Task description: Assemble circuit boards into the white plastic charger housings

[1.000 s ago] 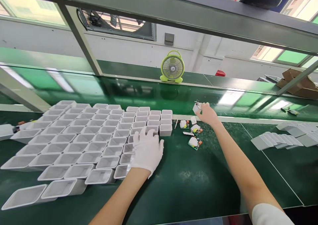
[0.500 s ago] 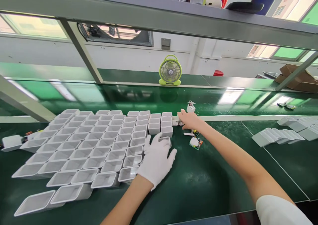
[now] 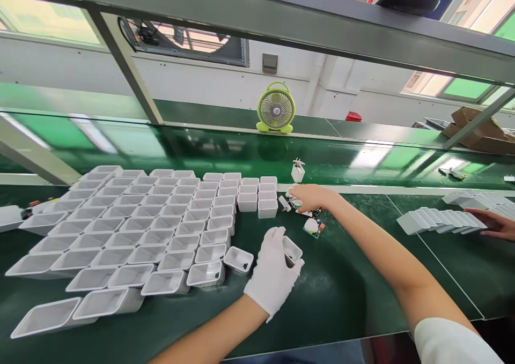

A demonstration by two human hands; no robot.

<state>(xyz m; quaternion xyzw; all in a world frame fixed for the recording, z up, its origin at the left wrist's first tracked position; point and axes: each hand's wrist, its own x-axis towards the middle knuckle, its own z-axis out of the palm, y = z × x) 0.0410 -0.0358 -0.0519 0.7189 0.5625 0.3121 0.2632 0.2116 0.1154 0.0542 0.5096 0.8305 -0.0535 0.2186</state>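
Observation:
My left hand, in a white glove, is closed around a small white plastic box whose open top faces up. Beside the glove, another white box with a small black piece inside stands apart from the rows. My bare right hand reaches to the far side of the bench, fingers bent down over a green circuit board that they partly hide. Just nearer to me lies another circuit board with a white cap. A small white part lies left of my right fingertips.
Rows of open white boxes fill the left of the green bench. One box with wires stands behind my right hand. At right, another person's hand touches leaning white boxes. A green fan stands behind.
My left hand has moved right, away from the rows, carrying a box. A separate box now shows beside the glove. Another person's hand has appeared at right. My right hand stays near the boards.

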